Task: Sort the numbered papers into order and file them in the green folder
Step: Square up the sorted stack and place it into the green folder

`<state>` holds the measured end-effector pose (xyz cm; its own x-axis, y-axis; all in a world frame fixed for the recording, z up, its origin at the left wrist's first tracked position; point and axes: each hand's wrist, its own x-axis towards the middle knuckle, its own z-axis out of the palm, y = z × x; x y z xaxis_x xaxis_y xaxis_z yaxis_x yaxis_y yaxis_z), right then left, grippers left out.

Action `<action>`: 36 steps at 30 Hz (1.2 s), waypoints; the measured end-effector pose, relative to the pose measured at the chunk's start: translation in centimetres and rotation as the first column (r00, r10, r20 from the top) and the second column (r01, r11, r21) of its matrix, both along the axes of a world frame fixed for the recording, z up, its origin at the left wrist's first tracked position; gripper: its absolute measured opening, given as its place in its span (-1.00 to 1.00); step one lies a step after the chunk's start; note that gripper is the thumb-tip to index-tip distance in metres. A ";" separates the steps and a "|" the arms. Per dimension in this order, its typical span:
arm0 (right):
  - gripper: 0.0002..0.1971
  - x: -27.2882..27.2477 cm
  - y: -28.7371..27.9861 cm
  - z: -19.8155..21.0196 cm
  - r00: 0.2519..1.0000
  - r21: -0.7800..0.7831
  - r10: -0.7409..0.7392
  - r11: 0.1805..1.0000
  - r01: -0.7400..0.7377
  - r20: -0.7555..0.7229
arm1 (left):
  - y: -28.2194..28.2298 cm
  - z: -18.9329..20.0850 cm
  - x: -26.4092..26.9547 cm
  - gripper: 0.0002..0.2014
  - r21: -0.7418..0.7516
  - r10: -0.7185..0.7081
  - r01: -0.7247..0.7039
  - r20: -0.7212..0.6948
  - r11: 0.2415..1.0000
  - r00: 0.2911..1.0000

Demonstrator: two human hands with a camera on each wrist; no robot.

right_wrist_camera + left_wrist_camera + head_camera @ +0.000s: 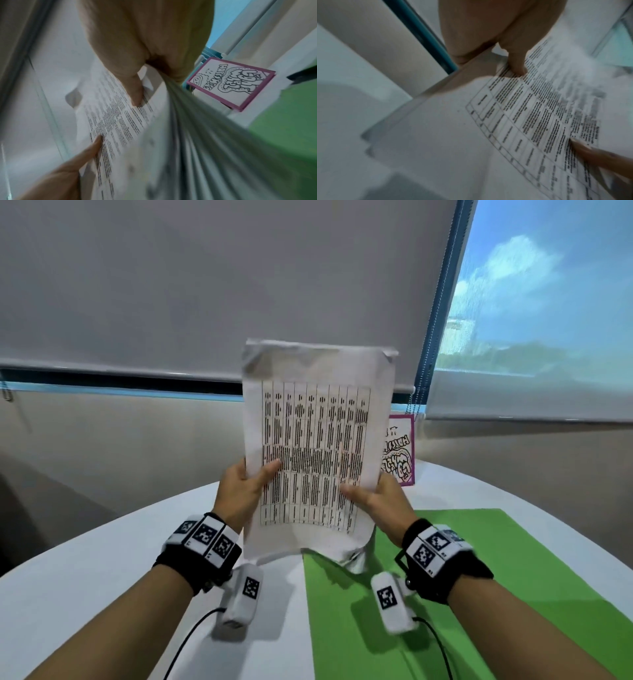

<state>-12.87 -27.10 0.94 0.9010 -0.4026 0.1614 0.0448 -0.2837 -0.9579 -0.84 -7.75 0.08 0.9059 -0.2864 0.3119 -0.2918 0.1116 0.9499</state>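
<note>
Stack of white printed papers held upright above the round white table — long axis vertical, table-print facing the person. Left hand grips the left edge, right hand the right, thumbs on front. Page numbers illegible, possibly blurred. Flat green folder lies near right.
</note>
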 end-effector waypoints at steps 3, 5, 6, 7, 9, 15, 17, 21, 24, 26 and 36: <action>-0.65 -0.5 -0.9 1.8 0.999 0.038 -0.015 0.999 0.013 0.051 | 0.9 2.1 0.0 -0.71 0.064 -0.084 0.083 0.025 0.995 0.996; -0.71 -0.9 -1.5 2.5 0.993 0.122 -0.039 0.992 0.025 0.115 | 1.9 2.6 -0.2 -0.72 0.163 -0.211 0.214 -0.035 0.963 0.977; -0.78 -1.2 -1.7 2.6 0.987 0.177 -0.069 0.983 0.042 0.148 | 2.5 2.4 -0.3 -0.72 0.221 -0.261 0.273 -0.084 0.936 0.962; -0.80 -1.2 -1.9 2.5 0.978 0.237 -0.116 0.969 0.072 0.176 | 2.9 2.0 -0.5 -0.73 0.234 -0.285 0.313 -0.145 0.920 0.947; -0.72 -1.2 -1.9 2.1 0.950 0.366 -0.231 0.920 0.143 0.209 | 3.0 0.7 -1.0 -0.82 0.071 -0.268 0.302 -0.298 0.951 0.916; -0.52 -0.9 0.9 0.6 0.901 0.638 -0.386 0.748 0.180 0.198 | -2.2 0.6 -6.3 -0.72 -0.266 -0.387 0.287 -0.505 0.920 0.772; -0.66 -1.0 1.9 0.4 0.898 0.633 -0.409 0.742 0.222 0.164 | -4.2 1.1 -7.6 -0.74 -0.258 -0.350 0.253 -0.470 0.932 0.810; -0.46 -1.1 2.1 -0.4 0.907 0.566 -0.414 0.768 0.301 0.080 | -5.2 0.8 -7.0 -0.76 -0.111 -0.062 0.030 -0.289 0.993 0.955; -0.46 -2.3 1.8 0.3 0.968 0.470 -0.231 0.847 0.249 -0.098 | -3.5 1.2 -5.4 -0.74 0.032 0.023 -0.018 -0.153 0.999 0.988; -0.67 -3.7 2.0 1.3 0.971 0.427 0.024 0.901 0.081 -0.236 | -2.1 2.1 -3.9 -0.83 0.110 0.014 -0.006 -0.077 0.994 0.997; -0.30 -2.6 2.5 12.4 0.900 -0.786 -0.048 0.468 0.403 0.433 | 3.7 11.8 -1.6 -0.90 0.631 -0.329 0.173 0.137 0.756 0.934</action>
